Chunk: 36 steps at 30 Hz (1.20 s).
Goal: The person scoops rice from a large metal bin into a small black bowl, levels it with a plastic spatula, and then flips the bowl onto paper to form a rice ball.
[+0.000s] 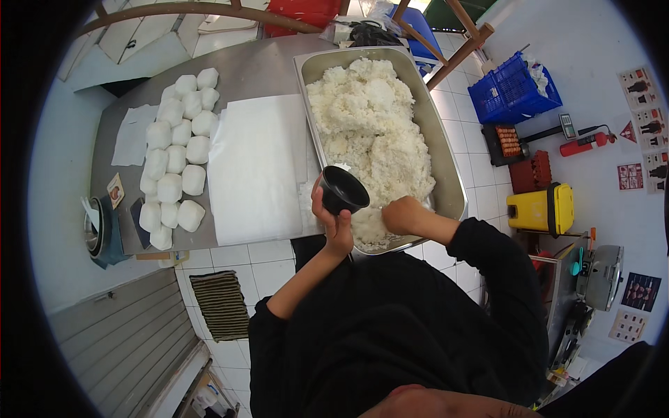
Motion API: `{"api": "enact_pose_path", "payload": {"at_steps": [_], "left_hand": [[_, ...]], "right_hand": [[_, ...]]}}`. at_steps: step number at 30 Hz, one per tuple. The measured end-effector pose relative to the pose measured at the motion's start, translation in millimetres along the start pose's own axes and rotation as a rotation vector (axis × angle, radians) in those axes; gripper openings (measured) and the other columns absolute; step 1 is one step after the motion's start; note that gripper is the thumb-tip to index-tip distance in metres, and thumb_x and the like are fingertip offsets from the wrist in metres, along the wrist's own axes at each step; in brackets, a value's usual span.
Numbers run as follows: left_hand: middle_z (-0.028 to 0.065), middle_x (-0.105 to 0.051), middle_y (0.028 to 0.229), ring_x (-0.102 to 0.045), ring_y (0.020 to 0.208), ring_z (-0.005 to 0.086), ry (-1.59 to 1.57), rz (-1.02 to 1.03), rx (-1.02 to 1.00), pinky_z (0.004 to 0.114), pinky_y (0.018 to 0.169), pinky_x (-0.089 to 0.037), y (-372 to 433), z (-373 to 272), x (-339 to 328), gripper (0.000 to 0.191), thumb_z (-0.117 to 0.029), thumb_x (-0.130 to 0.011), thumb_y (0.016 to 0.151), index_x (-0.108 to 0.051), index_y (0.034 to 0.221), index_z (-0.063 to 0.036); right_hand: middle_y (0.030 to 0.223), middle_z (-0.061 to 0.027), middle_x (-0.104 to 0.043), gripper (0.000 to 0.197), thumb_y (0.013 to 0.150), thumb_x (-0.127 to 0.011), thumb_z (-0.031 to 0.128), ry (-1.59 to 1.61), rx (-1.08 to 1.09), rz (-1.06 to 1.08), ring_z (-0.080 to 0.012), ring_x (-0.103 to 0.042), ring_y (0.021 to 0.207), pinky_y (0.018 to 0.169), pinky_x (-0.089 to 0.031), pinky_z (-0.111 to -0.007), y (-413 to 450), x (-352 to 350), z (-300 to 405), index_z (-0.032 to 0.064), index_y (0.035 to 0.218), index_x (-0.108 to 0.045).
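Note:
My left hand [334, 230] holds a small black bowl [345, 190], tilted so that its hollow side shows; I see no rice in it. It is over the near left edge of a deep metal tray [449, 172] heaped with cooked white rice [366, 104]. My right hand [405, 215] is in the near part of the tray, against the rice, with its fingers curled. Whether it grips something is hidden. Left of the tray lies a stack of white paper sheets [258, 172]. Further left, several white wrapped bundles [170, 188] stand close together in rows.
The metal table [261, 62] carries all this. A loose white sheet [133, 136] and a small card [115, 190] lie at its left. Metal bowls [93, 235] are beyond that end. A blue crate [512, 89], an egg tray [508, 141] and a yellow bin [541, 209] stand at the right.

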<state>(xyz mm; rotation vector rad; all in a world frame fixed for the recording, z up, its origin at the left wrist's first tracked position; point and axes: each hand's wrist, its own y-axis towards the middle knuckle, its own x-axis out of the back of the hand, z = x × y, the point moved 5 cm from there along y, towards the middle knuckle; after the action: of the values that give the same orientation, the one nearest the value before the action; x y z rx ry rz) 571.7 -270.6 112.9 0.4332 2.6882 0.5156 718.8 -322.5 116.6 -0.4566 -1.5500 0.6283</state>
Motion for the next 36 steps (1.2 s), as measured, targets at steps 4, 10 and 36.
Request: {"api": "enact_pose_path", "payload": {"at_steps": [4,10,36], "left_hand": [[0.0144,-0.024,0.137,-0.033,0.123,0.0229,-0.066,0.021,0.017,0.039,0.102,-0.029,5,-7,-3,0.069,-0.013,-0.049,0.09,-0.001,0.138,-0.0105],[0.0146,-0.025,0.133,-0.034,0.123,0.0229,-0.3,-0.1,0.226,0.038,0.1,-0.037,22,-23,-8,0.09,0.011,-0.067,0.07,-0.009,0.136,-0.0112],[0.0101,-0.032,0.133,-0.035,0.125,0.0221,-0.148,0.452,0.357,0.038,0.104,-0.034,40,-29,-56,0.098,0.008,-0.078,0.058,-0.021,0.137,-0.0057]], "right_hand": [[0.089,-0.0173,-0.065,0.032,0.085,-0.043,0.027,0.188,0.14,0.138,-0.0354,-0.062,0.084,0.077,-0.048,-0.043,11,-2,10,0.0045,0.095,-0.063],[0.105,-0.0192,-0.061,0.042,0.09,-0.042,0.035,0.482,0.206,0.179,-0.0333,-0.058,0.096,0.082,-0.046,-0.04,13,-24,-23,0.0062,0.116,-0.057],[0.045,-0.0046,-0.049,0.021,0.085,-0.057,0.024,0.061,-0.117,-0.864,-0.0241,-0.052,0.037,0.035,-0.039,-0.036,-134,99,-26,0.0111,0.072,-0.047]]}}
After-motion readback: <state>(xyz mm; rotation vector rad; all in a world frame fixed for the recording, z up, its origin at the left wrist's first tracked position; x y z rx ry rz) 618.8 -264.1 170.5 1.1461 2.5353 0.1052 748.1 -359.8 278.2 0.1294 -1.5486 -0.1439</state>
